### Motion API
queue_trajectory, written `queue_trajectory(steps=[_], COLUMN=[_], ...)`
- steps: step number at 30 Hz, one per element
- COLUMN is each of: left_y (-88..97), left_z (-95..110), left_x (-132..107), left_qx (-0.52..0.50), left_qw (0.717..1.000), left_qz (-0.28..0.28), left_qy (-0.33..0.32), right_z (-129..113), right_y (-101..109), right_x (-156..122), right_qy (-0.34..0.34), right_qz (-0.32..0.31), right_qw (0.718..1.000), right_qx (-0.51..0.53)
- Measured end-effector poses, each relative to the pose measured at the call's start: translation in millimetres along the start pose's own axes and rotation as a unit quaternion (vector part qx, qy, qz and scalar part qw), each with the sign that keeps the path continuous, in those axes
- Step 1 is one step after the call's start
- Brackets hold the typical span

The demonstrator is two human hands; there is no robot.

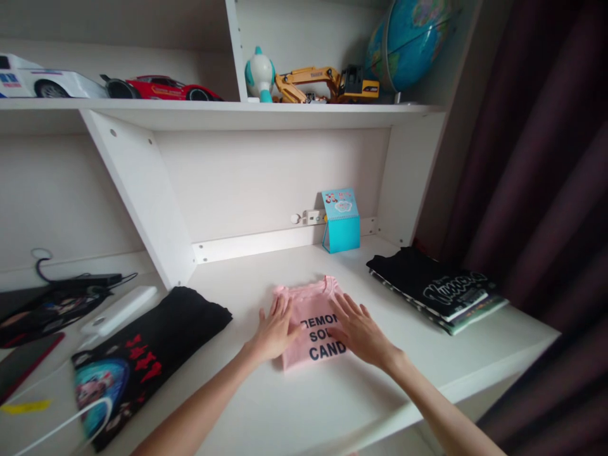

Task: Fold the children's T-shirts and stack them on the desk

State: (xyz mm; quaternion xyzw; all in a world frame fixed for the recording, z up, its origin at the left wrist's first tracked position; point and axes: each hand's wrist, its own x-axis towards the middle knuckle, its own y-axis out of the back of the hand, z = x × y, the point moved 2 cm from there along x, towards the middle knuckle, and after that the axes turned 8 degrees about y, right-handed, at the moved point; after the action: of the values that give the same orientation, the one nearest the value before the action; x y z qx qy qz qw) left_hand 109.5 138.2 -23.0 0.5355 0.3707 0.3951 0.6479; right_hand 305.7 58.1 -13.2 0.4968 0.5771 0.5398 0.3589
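Observation:
A folded pink T-shirt [314, 323] with dark "DEMON SOUL CANDY" lettering lies in the middle of the white desk [380, 380]. My left hand [274, 330] rests flat on its left side, fingers spread. My right hand [358, 332] lies on its right side, also flat with fingers apart, and neither hand grips the cloth. Part of the lettering is hidden under my fingers. A folded black T-shirt [152, 354] with a red and blue print lies left of my left forearm.
Folded dark garments [427, 288] lie stacked at the desk's right. A white power bank [118, 310], cables and a dark pouch [47, 310] sit at the left. A blue desk calendar [341, 221] stands at the back. Toy vehicles and a globe [408, 41] occupy the shelf above.

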Motion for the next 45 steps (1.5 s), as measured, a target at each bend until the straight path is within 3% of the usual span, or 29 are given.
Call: queue_trajectory(steps=[3,6,13,17,20,23,24,26,29,32,35,39,42,45], left_y=[-7.1,-5.1,13.4,10.1,4.6,-0.1,-1.3,-3.7,-4.9,3.6,21.7,38.9,34.1,18.5], left_z=[2.4,1.7,-2.1,-5.7,-14.8,-19.8,-18.7,-10.8,17.2,62.6,116.0,187.2,234.8,268.5], left_x=[5.6,9.2,-9.2,-12.1,-7.7,-6.2,-6.5,-6.9,-4.8,1.9,13.9,40.0,63.7,84.5], left_qx=[-0.013,-0.012,0.005,-0.095,-0.294,-0.485,-0.519,-0.540,-0.512,-0.489,-0.485,-0.502,-0.513,-0.526], left_qw=[1.000,1.000,0.996,0.991,0.952,0.871,0.851,0.838,0.855,0.864,0.856,0.839,0.834,0.830], left_qz=[-0.020,-0.011,0.076,0.087,0.060,0.012,0.006,0.017,0.069,0.117,0.145,0.156,0.146,0.145], left_qy=[0.003,0.001,0.050,0.041,0.061,0.080,0.082,0.079,0.044,-0.036,-0.105,-0.143,-0.143,-0.120], right_z=[15.9,23.0,35.3,39.4,44.2,51.3,54.0,60.1,74.1,98.5,134.2,189.7,229.1,262.2], right_y=[-13.6,-13.1,5.6,-0.9,-4.4,-1.9,0.1,5.7,18.9,42.6,79.1,131.5,154.3,157.8], right_x=[11.4,15.0,10.4,17.5,22.0,20.8,19.4,15.4,6.5,-7.5,-25.5,-44.2,-45.8,-40.2], right_qy=[-0.006,-0.007,-0.136,-0.163,-0.161,-0.153,-0.152,-0.151,-0.153,-0.157,-0.188,-0.284,-0.327,-0.341], right_qz=[-0.064,-0.085,-0.006,0.000,-0.002,0.010,0.017,0.035,0.058,0.087,0.139,0.184,0.169,0.158], right_qw=[0.996,0.994,0.991,0.985,0.982,0.979,0.978,0.978,0.979,0.980,0.972,0.938,0.924,0.923], right_qx=[0.057,0.069,0.016,0.058,0.104,0.138,0.141,0.139,0.126,0.087,0.015,-0.078,-0.100,-0.087])
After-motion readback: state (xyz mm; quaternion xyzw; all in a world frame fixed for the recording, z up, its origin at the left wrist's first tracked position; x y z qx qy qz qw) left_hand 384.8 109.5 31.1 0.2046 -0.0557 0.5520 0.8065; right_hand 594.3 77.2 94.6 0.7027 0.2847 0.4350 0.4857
